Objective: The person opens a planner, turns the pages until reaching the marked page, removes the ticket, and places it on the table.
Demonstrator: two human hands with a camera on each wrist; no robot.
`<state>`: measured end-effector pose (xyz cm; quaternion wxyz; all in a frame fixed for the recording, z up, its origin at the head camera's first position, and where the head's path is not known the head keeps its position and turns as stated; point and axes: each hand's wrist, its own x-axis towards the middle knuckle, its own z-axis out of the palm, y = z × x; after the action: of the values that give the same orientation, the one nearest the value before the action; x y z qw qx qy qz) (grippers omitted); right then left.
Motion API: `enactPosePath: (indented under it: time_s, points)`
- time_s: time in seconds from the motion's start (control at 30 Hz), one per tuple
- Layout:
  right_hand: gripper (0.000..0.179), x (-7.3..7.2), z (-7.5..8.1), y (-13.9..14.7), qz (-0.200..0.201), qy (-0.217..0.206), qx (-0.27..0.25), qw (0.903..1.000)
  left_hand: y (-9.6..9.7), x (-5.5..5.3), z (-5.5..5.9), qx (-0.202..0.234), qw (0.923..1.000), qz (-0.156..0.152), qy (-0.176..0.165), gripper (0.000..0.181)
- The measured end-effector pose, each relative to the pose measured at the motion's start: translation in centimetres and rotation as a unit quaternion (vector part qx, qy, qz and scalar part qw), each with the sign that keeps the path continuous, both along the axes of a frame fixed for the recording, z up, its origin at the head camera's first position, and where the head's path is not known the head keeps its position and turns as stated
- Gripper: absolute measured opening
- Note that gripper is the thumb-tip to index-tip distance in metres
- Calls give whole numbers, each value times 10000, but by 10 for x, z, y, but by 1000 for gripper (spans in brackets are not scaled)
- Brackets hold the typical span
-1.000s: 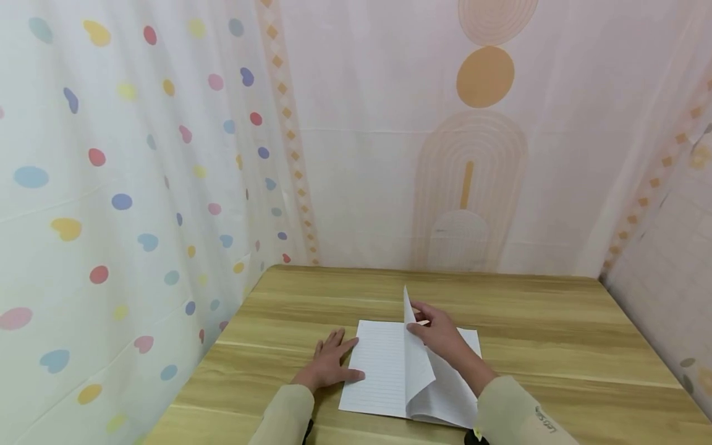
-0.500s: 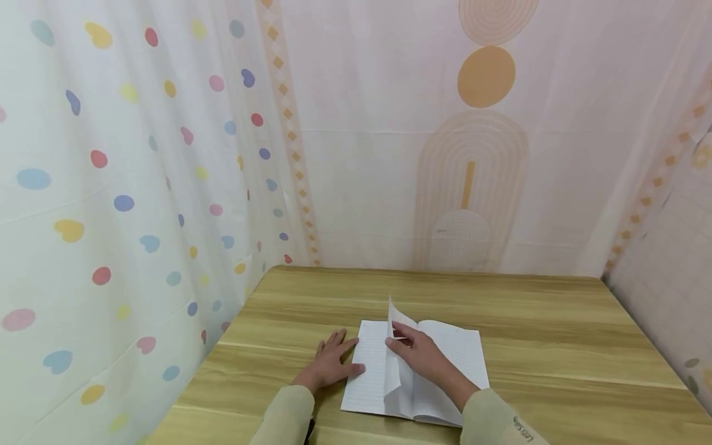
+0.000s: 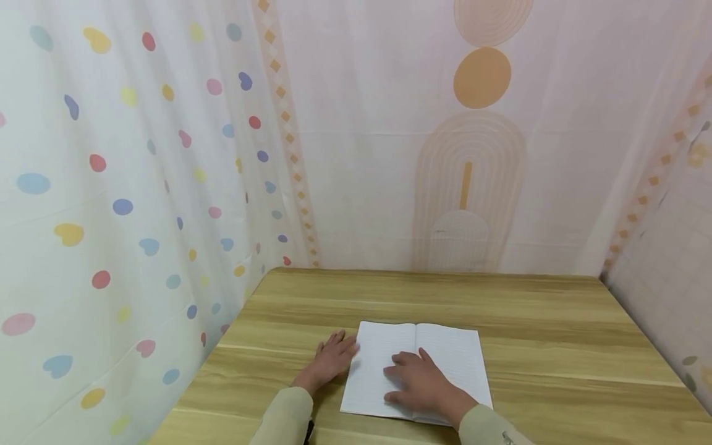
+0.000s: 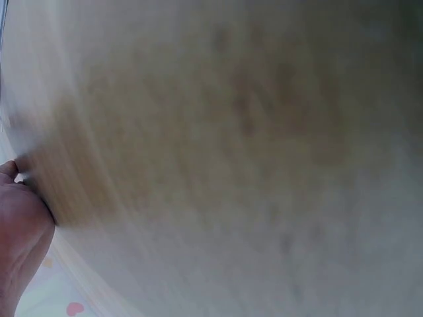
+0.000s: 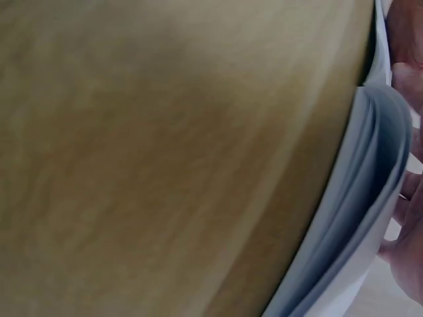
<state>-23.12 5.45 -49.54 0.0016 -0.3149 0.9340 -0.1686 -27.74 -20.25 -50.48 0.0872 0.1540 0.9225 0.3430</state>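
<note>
An open lined notebook [image 3: 452,351] lies flat on the wooden table, both white pages facing up. Over its left page and centre fold is my right hand [image 3: 419,382], fingers spread and no leaf pinched. My left hand [image 3: 329,360] is at the notebook's left edge with its fingers extended; its fingertips look slightly blurred. In the right wrist view, the page edges [image 5: 344,218] curve in a loose stack beside the right hand [image 5: 406,244]. The left wrist view shows only part of the left hand [image 4: 23,241], next to the blurred tabletop.
The wooden table [image 3: 534,309] extends behind and to both sides of the notebook. A dotted curtain [image 3: 139,247] hangs along the left, and a patterned curtain [image 3: 367,198] closes off the back.
A raised leaf has been turned from right to left and now lies flat. My right hand has let go of it and come down nearer. My left thumb has drawn back from the page.
</note>
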Motion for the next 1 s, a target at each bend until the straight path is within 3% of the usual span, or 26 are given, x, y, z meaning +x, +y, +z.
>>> enactPosePath:
  time_s: [0.17, 0.47, 0.7, 0.83, 1.0]
  points:
    - [52, 1, -2, 0, -3, -36, 355, 9994, -4, 2, -2, -291, 9992, -262, 96, 82]
    - [66, -3, -5, 17, -289, 122, -13, 9995, -3, 4, -1, -472, 9985, -285, 40, 76]
    - [64, -15, -15, 60, -1045, 244, -499, 9930, -1, 6, 4, -512, 9982, -295, 83, 75]
    - [65, -20, -14, 90, -1510, 218, -330, 9877, 0, 6, 4, -566, 9979, -299, 88, 75]
    - [77, -27, -9, 122, -2160, -184, -52, 9762, 0, 7, 5, -574, 9979, -300, 64, 75]
